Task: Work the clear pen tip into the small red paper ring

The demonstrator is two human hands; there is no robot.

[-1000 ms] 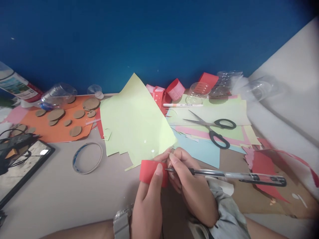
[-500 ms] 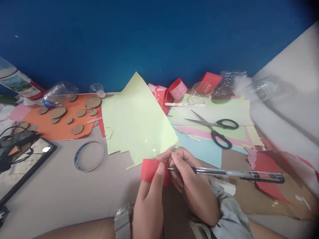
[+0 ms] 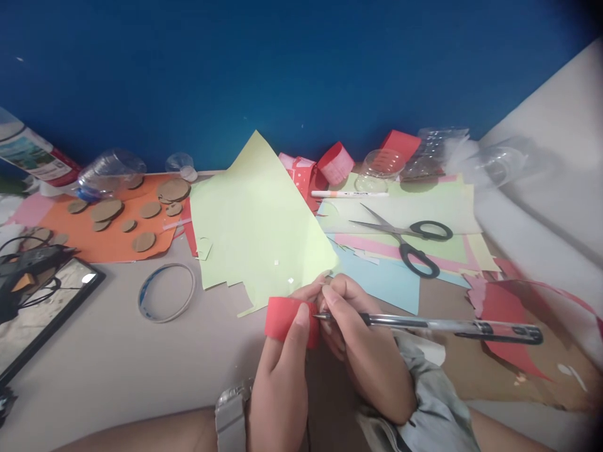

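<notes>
A red paper piece (image 3: 281, 317) is pinched in my left hand (image 3: 282, 383), whose thumb presses on its front. My right hand (image 3: 372, 351) is closed beside it and holds a clear pen (image 3: 424, 324), its metal tip at the right part of the red paper and its black end pointing right. The fingertips of both hands nearly meet; what lies between them is too small to make out. Just beyond the hands lies a large light-green sheet (image 3: 254, 220) with a jagged lower edge.
Black-handled scissors (image 3: 400, 235) lie on coloured sheets at the right, near a white marker (image 3: 348, 194). A tape ring (image 3: 166, 292), cardboard discs (image 3: 107, 211) and a tablet (image 3: 47, 320) are at the left. Plastic cups (image 3: 379, 169) stand along the blue wall.
The whole view has shifted slightly. Both hands keep their hold on the red paper and the pen, with hardly any movement between them.
</notes>
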